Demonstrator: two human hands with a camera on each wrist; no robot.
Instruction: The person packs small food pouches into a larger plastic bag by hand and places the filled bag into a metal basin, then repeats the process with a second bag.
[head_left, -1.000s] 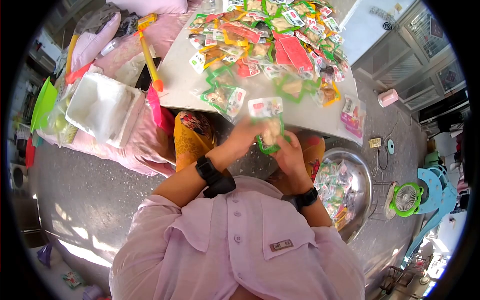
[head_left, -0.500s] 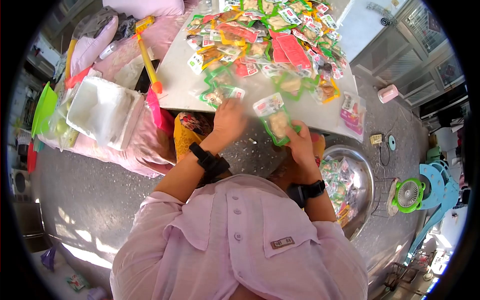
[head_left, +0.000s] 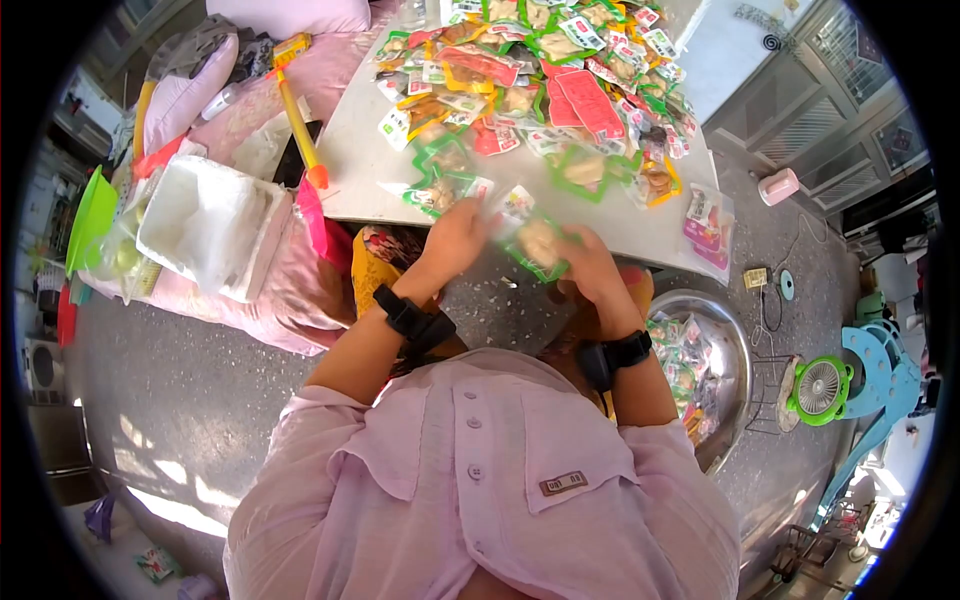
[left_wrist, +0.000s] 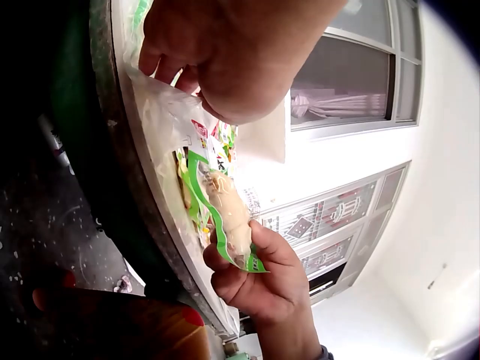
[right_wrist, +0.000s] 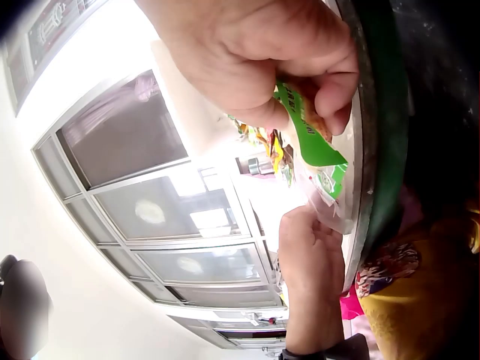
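My right hand [head_left: 592,265] pinches the lower end of a green-edged clear food packet [head_left: 538,245], with a pale lumpy piece of food inside and a white label at its top. The packet [left_wrist: 229,214] tilts with its label end toward my left hand [head_left: 455,240]. At the table's near edge, the left hand's fingers pinch the edge of a clear plastic bag [left_wrist: 161,116]. In the right wrist view the bag [right_wrist: 334,214] spreads between the two hands. Another green-edged packet [head_left: 435,195] lies on the table just beyond the left hand.
A heap of mixed packets [head_left: 540,75] covers the far part of the white table [head_left: 350,185]. To the right on the floor stands a metal basin [head_left: 738,375] holding more packets. A white foam box [head_left: 255,240] sits on the pink bed at left. A pink-printed bag [head_left: 708,230] lies at the table's right corner.
My left hand has left the packet and moved left to the plastic bag at the table edge. The right hand has kept the packet, lately swinging its label end leftward.
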